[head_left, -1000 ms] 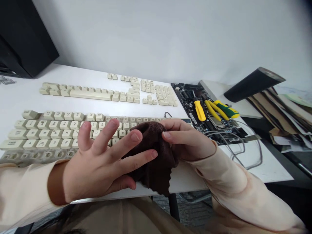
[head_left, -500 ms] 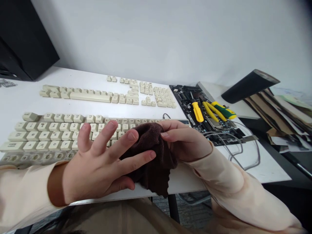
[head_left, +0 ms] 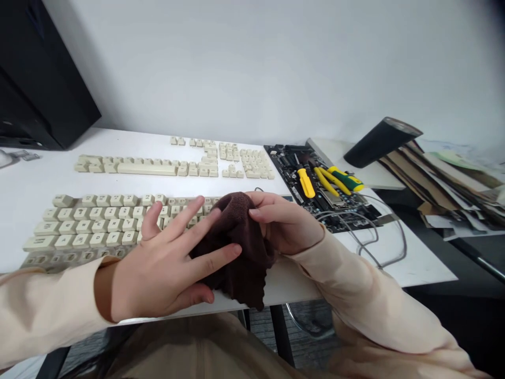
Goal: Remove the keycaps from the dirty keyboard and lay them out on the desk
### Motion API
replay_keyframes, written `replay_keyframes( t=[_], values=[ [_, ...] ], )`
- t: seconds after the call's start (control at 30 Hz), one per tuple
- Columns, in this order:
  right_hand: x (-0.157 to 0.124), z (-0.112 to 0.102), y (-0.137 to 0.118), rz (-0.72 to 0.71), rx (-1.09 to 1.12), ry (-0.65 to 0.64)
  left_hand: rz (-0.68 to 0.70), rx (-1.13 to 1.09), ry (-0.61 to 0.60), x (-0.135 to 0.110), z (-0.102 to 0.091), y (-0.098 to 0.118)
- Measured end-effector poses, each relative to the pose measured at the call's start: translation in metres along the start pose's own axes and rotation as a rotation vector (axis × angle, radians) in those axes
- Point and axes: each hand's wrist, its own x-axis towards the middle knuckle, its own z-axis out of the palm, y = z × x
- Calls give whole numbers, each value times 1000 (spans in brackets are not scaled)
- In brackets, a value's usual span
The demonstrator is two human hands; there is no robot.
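My right hand (head_left: 290, 223) grips a dark brown cloth (head_left: 244, 239) between thumb and fingers, in front of the keyboard. The cloth is bunched at the top and its wavy-edged corner hangs down past the table's front edge. With fingers spread, my left hand (head_left: 169, 263) is at the cloth's left side, its fingertips against or just over the fabric; nothing is gripped in it. Behind both hands lies a cream keyboard (head_left: 94, 226), partly stripped of its keycaps, with bare sockets showing along its lower row. Whether anything is inside the cloth is hidden.
Loose keycaps (head_left: 145, 167) lie in rows on the white table (head_left: 134, 184). At the right, a circuit board (head_left: 284, 163) bears a yellow screwdriver (head_left: 306, 183) and yellow-green pliers (head_left: 345, 179); grey cables (head_left: 400, 247) loop beside it. A black case (head_left: 43, 89) stands at the left.
The view has shifted slightly, so the things on the table appear a little lower and differently placed. My right hand keeps hold of the cloth; my left hand stays spread beside it.
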Motion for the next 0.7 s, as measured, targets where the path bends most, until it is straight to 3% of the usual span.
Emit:
replay_keyframes(
  t=[0.1,0.27,0.47,0.57,0.7],
  values=[
    [-1,0,-2,-57,-27,-19,44,-35,-11,1,-8,3],
    [-1,4,-4,-197,-101,-58,-60,-101,16,4,-32,9],
    [6,19,1,-383,-234,37,-140,-192,35,4,-66,9],
    [7,35,7,-500,-321,103,-236,-346,58,-3,-79,15],
    [0,57,13,-805,-741,294,-437,-830,108,-19,-94,22]
  ],
)
